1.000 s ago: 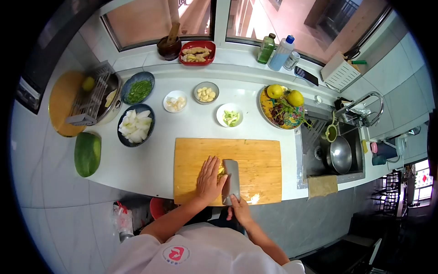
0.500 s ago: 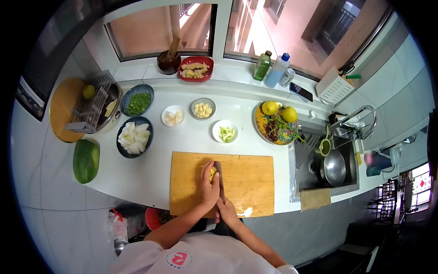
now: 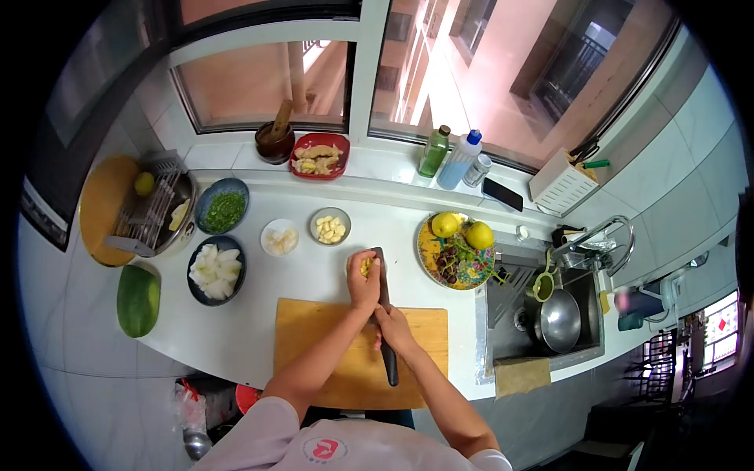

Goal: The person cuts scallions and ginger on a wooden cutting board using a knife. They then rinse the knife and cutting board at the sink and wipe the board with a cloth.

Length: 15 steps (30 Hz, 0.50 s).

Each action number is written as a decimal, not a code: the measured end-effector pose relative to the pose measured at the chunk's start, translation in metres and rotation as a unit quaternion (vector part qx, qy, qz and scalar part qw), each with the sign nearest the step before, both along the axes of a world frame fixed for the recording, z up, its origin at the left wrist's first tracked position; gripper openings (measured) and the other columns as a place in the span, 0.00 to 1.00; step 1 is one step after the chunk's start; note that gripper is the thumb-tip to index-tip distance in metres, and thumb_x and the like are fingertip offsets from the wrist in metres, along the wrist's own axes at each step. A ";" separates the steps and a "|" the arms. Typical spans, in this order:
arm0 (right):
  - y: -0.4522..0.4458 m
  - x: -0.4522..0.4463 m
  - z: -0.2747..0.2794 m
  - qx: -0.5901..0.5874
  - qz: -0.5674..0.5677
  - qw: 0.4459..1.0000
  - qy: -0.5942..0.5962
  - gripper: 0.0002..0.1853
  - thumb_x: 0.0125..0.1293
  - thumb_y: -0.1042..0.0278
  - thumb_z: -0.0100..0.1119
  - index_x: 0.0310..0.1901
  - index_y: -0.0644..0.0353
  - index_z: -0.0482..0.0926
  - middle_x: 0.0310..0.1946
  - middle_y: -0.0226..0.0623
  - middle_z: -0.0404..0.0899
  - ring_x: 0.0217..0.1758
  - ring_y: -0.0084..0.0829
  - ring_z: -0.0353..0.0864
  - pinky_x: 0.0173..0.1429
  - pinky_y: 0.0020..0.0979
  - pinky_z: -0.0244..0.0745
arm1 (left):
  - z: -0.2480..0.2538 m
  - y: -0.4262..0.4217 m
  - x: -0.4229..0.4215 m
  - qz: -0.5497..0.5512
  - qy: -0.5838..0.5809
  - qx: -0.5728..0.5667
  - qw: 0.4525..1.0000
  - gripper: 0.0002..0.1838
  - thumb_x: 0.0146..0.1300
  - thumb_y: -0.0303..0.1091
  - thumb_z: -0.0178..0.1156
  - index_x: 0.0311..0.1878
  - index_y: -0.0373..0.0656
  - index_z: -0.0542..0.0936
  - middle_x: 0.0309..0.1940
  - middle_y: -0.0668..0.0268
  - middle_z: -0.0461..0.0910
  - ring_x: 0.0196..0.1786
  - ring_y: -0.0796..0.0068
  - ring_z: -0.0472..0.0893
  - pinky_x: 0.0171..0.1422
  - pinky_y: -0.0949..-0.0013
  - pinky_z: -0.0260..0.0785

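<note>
Your left hand (image 3: 364,281) is at mid-frame, half closed, fingers curled round yellow pieces (image 3: 366,268), cupping them against the knife (image 3: 383,289). Your right hand (image 3: 394,328), just below, is closed on the knife near the top of its handle. Knife is at frame centre, over the far edge of the board (image 3: 432,326); blade end points to top of frame, black handle to the bottom, long axis near vertical, foot leaning slightly right. Blade appears nearly edge-on to you.
</note>
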State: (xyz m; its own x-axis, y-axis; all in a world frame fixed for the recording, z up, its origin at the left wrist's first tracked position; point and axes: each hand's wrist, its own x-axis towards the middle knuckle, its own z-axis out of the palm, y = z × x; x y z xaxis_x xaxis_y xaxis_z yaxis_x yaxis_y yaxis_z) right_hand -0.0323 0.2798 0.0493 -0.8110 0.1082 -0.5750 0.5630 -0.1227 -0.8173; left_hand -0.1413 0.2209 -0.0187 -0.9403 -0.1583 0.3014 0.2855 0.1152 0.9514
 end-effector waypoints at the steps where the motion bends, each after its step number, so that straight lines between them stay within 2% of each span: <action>1: 0.001 -0.006 -0.002 -0.009 0.003 1.000 -0.001 0.19 0.79 0.53 0.48 0.44 0.65 0.71 0.19 0.32 0.69 0.12 0.28 0.69 0.18 0.31 0.74 | -0.001 0.001 -0.007 0.008 -0.003 -0.009 1.000 0.08 0.65 0.28 0.65 0.45 0.41 0.80 0.45 0.60 0.79 0.53 0.57 0.78 0.61 0.59 0.70; 2: 0.003 -0.011 -0.018 -0.013 0.002 1.000 0.005 0.19 0.79 0.51 0.49 0.45 0.64 0.71 0.20 0.32 0.68 0.11 0.28 0.69 0.17 0.32 0.74 | -0.003 0.002 -0.014 0.018 -0.010 -0.007 1.000 0.06 0.64 0.28 0.66 0.42 0.41 0.79 0.43 0.61 0.79 0.51 0.57 0.77 0.60 0.59 0.70; 7: 0.002 -0.021 -0.023 -0.044 -0.008 0.998 -0.035 0.19 0.80 0.52 0.48 0.43 0.64 0.69 0.19 0.33 0.68 0.13 0.29 0.70 0.20 0.33 0.73 | -0.024 -0.002 -0.034 0.032 0.009 -0.076 0.997 0.07 0.65 0.30 0.66 0.36 0.41 0.77 0.39 0.61 0.77 0.48 0.58 0.75 0.58 0.57 0.68; 9: 0.004 -0.021 -0.033 -0.058 0.008 0.998 -0.033 0.20 0.79 0.49 0.49 0.49 0.61 0.70 0.20 0.30 0.67 0.13 0.26 0.69 0.19 0.30 0.74 | -0.026 -0.001 -0.037 0.028 -0.006 -0.108 0.994 0.09 0.65 0.32 0.66 0.35 0.41 0.76 0.36 0.62 0.76 0.46 0.58 0.74 0.55 0.55 0.67; 11: 0.008 -0.018 -0.030 -0.067 0.002 0.997 -0.031 0.19 0.79 0.49 0.50 0.47 0.60 0.70 0.19 0.29 0.66 0.13 0.26 0.69 0.19 0.30 0.74 | -0.025 0.003 -0.040 0.037 0.015 -0.121 0.992 0.11 0.66 0.33 0.66 0.32 0.41 0.74 0.33 0.61 0.75 0.43 0.56 0.73 0.53 0.54 0.66; 15: 0.015 -0.008 -0.030 -0.111 -0.022 0.993 -0.040 0.17 0.79 0.50 0.50 0.43 0.57 0.70 0.18 0.28 0.66 0.14 0.25 0.67 0.20 0.30 0.73 | -0.024 -0.002 -0.045 -0.006 0.052 -0.226 0.973 0.13 0.67 0.35 0.65 0.29 0.40 0.74 0.30 0.58 0.75 0.39 0.52 0.74 0.51 0.52 0.68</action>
